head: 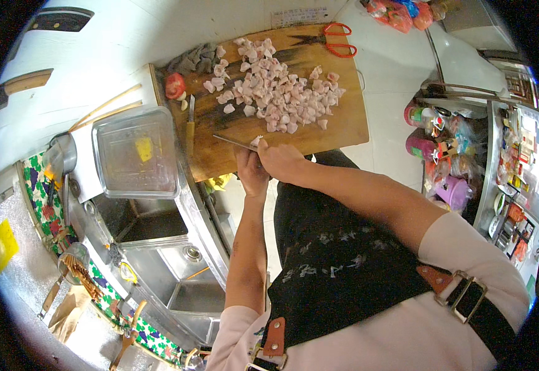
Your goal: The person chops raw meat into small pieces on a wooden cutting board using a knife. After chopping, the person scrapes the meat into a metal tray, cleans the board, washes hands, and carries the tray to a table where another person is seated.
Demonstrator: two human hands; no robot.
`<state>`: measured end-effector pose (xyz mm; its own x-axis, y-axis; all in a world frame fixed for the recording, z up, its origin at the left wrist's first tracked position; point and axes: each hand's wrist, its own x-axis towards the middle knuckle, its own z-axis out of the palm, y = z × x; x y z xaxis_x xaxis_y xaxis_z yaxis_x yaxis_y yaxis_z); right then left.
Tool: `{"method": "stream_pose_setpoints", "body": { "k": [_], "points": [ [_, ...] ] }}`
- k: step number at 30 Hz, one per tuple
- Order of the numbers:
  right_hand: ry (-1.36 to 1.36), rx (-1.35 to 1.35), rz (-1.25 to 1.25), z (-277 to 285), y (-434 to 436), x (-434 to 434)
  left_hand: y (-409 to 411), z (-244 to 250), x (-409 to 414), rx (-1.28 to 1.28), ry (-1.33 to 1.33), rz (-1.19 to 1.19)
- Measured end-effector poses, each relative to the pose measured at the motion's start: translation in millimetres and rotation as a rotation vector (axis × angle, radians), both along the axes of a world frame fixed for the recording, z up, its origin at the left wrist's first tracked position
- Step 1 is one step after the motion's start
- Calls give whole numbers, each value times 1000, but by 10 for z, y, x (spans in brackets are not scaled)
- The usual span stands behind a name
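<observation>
At the near edge of the wooden cutting board (343, 118), both hands meet at a knife blade (232, 140) seen nearly edge-on. My left hand (253, 174) is just below the blade and appears closed on the knife; its handle is hidden. My right hand (282, 161) is curled, its thumb and finger at a small pale piece of meat (256, 139) against the blade. Beyond them lies a spread pile of raw pale meat chunks (274, 88). A small yellow-handled knife (190, 125) lies at the board's left.
Red-handled scissors (340, 42) lie at the board's far right corner. At its left are a cut tomato (175, 86), garlic cloves (184, 103) and a grey cloth (197, 59). A clear plastic tub (135, 153) sits above the steel sink (153, 220). Bottles (420, 148) stand on the right.
</observation>
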<state>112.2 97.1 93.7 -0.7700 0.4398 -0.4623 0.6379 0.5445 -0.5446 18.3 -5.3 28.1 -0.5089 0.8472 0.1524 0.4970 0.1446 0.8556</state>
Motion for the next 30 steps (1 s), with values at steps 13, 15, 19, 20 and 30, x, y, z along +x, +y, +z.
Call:
{"method": "stream_pose_setpoints", "body": {
  "k": [13, 15, 19, 20, 30],
  "points": [
    [-60, -77, -171, -19, 112, 790, 25, -75, -219, -124, 279, 82],
    [-79, -52, -245, -54, 184, 957, 296, -56, -79, -142, 263, -29],
    [16, -66, -277, -36, 263, 1209, 678, 72, 127, -128, 217, -108],
    [26, -103, -327, -29, 262, 1252, 710, 104, 110, -150, 179, -95],
    [138, -80, -501, 439, 145, 1631, 1330, 82, -733, -157, 620, -129]
  ]
}}
